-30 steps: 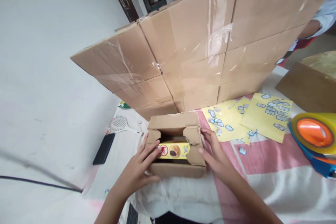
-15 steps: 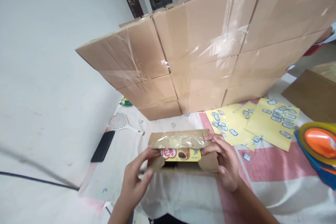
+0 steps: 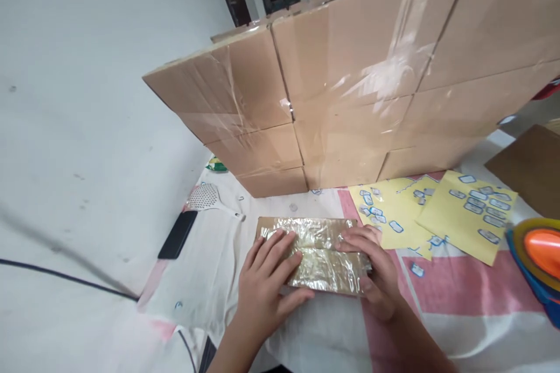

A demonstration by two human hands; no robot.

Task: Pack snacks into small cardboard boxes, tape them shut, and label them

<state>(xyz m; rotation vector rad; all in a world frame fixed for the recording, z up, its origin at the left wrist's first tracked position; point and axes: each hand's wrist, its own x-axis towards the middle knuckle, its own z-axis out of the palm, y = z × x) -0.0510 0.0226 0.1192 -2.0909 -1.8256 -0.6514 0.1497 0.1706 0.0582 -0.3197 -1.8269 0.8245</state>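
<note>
Folded down since the earlier frame, the flaps of a small cardboard box [image 3: 332, 273] now meet across its top, covering the yellow package seen inside moments ago. Clear tape glints along both flaps as the box lies on a pink-and-white cloth [image 3: 319, 335], held by two bare hands. The left hand [image 3: 269, 282] is open, its fingers spread flat across the left part of the box top, its thumb stretched along the near edge. The right hand [image 3: 378, 268] grips the right end — fingers bent over the top, thumb low at the near corner.

Beyond the box rises a large, taped cardboard panel [image 3: 345, 87], leaning at an angle. Left of the box and a little farther back are a white perforated skimmer [image 3: 205, 197] and, nearer, a flat black object [image 3: 177, 235]. To the box's right and slightly beyond it, yellow sheets [image 3: 466, 215] dotted with small blue-edged labels overlap one another. Farther right of the box sit a roll of tape [image 3: 545, 249] with an orange core — partly out of view — and, behind it, a brown carton [image 3: 529, 170].
</note>
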